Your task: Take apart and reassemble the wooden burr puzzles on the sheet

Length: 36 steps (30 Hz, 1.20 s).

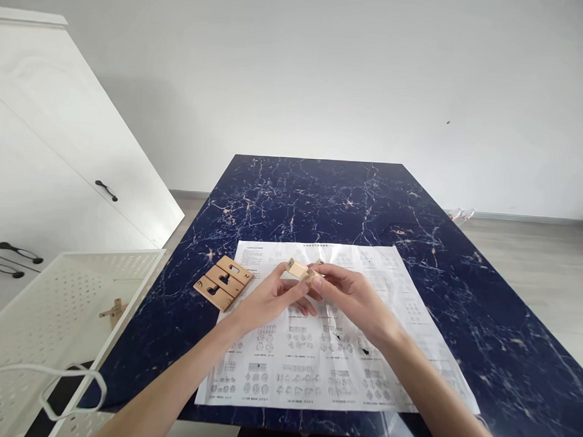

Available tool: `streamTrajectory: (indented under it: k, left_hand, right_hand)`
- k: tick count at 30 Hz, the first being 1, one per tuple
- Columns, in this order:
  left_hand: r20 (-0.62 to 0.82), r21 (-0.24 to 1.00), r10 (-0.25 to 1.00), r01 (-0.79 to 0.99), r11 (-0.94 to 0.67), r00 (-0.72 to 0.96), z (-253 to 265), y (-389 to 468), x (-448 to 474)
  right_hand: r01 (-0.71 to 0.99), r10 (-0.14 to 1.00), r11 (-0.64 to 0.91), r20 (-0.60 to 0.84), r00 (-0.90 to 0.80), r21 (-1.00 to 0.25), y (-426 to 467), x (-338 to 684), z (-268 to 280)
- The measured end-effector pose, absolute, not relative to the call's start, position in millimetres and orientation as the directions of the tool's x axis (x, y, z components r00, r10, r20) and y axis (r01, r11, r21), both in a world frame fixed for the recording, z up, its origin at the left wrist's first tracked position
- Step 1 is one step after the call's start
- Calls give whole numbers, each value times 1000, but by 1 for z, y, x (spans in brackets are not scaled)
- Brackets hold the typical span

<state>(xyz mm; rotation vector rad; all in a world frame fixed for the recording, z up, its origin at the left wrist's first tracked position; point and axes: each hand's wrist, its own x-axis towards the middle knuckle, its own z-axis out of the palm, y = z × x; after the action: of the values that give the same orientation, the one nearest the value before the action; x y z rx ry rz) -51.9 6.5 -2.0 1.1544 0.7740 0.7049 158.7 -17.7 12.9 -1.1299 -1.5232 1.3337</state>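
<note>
Pale wooden puzzle blocks (297, 268) are held between my two hands, above a printed sheet. The fingers of my left hand (281, 294) are closed on the blocks from the left. From the right, my right hand (342, 288) grips them between thumb and fingers. Dark marks show on the block ends; how the blocks join is partly hidden by my fingers. Left of my left hand, flat wooden pieces (223, 282) with cut-outs and dark marks lie side by side on the table, near the sheet's edge.
The creased instruction sheet (303, 399), with small diagrams, covers the near part of the blue marbled table (316, 200). A white perforated basket (39, 343) stands at the left with a wooden piece (115, 312) inside. A white cable (101, 383) loops over its edge. White cabinets (63, 144) stand behind it.
</note>
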Motion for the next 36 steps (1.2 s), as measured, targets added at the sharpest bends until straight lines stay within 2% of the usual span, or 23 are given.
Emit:
streamTrajectory:
  k: [3,5,8,14,20,24,30,36]
  left_hand:
    - [-164,985,866,34,168,473,-1,8,-56]
    - [-99,994,897,6,107,432,0,10,-59]
    - [-30,997,869,-51,64,495,1,10,-61]
    - [2,996,861,74,-46,509,4,9,-55]
    - [-23,999,895,-10,31,446,1,13,-58]
    - [-55,995,907,-55,86,417,0,14,-60]
    - [-143,946,864,-191,263,484,2,14,-57]
    - [-183,927,841,-195,320,510,0,13,-55]
  right_hand:
    - [200,965,66,11,-262,-978,-13,166,15]
    - [279,965,55,-20,-261,-959,-10,171,16]
    - [358,959,76,-30,-282,-931,-6,174,15]
    - [373,950,143,21,-313,-917,-1,170,14]
    - [317,986,123,79,-148,-940,9,182,16]
    - [145,990,88,71,-119,-986,13,190,9]
    - [17,994,84,83,-72,-996,11,188,-4]
    - [-63,998,54,56,-24,-997,7,183,-3]
